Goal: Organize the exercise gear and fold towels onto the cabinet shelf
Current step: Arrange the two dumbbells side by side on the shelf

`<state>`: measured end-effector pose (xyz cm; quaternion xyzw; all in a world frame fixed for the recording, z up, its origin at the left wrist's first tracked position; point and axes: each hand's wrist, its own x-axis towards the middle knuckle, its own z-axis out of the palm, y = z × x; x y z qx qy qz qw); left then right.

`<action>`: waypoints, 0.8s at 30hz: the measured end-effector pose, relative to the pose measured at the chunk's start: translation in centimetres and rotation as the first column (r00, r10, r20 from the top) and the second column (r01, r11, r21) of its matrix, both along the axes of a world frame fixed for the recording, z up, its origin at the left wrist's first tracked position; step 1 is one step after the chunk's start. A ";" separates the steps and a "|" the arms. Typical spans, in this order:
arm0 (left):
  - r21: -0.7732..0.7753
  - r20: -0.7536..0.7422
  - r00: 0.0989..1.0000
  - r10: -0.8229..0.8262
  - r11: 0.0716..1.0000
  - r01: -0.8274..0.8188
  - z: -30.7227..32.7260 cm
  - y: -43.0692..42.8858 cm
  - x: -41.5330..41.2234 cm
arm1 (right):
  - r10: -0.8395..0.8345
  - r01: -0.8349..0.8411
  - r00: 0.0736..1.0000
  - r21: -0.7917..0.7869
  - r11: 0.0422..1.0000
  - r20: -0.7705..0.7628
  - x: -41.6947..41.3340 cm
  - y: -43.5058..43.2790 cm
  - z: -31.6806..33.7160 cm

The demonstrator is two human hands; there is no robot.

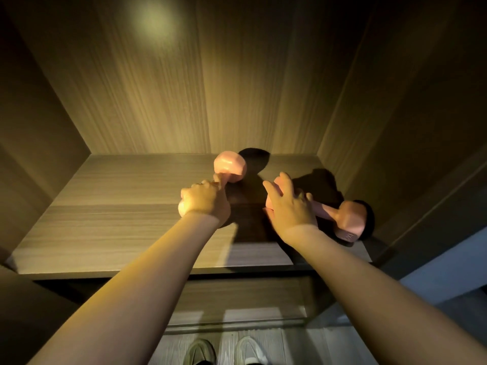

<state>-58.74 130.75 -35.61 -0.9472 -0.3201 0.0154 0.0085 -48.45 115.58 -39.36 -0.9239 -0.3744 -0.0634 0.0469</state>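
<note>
Holding the left pink dumbbell (229, 165) by its handle with the left hand (204, 204), fingers curled tight round it, middle of the frame. Resting the right hand (290, 209) on the right pink dumbbell (347, 219), fingers spread out straight, right of middle. Both lying on the wooden shelf (105, 219). Small writing on the right one's end, too blurry to read.

Home storage spot: inside of a built-in wood-grain cabinet.
Laminate back panel (184, 88) and side wall (395, 114) box in a deep shelf (105, 219). Lower shelf (237, 299) sits under its front edge, with plank floor (290, 346) and shoes (200, 351) below. Home-gym kit: back dumbbell (230, 164) near the shelf's back edge, right dumbbell (347, 219) by its right edge.
</note>
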 end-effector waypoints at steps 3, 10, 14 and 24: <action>-0.026 0.100 0.979 -0.179 0.983 0.183 -0.1 0.1 -2.2 | 0.010 -0.010 0.999 0.005 1.000 0.048 -0.1 0.0 -0.1; 0.035 0.170 0.978 -0.121 0.993 0.116 -1.3 -0.4 -4.7 | 0.019 -0.020 0.997 0.009 1.000 0.070 0.2 0.0 -0.3; 0.045 0.185 0.981 0.052 0.997 -0.061 -1.3 -2.6 -4.3 | -0.023 0.024 0.997 -0.019 1.000 0.077 0.1 0.5 -0.5; -0.006 0.215 0.975 0.063 0.998 -0.063 -1.1 -3.2 -6.7 | 0.021 -0.040 0.977 -0.086 0.996 -0.210 0.4 0.0 3.0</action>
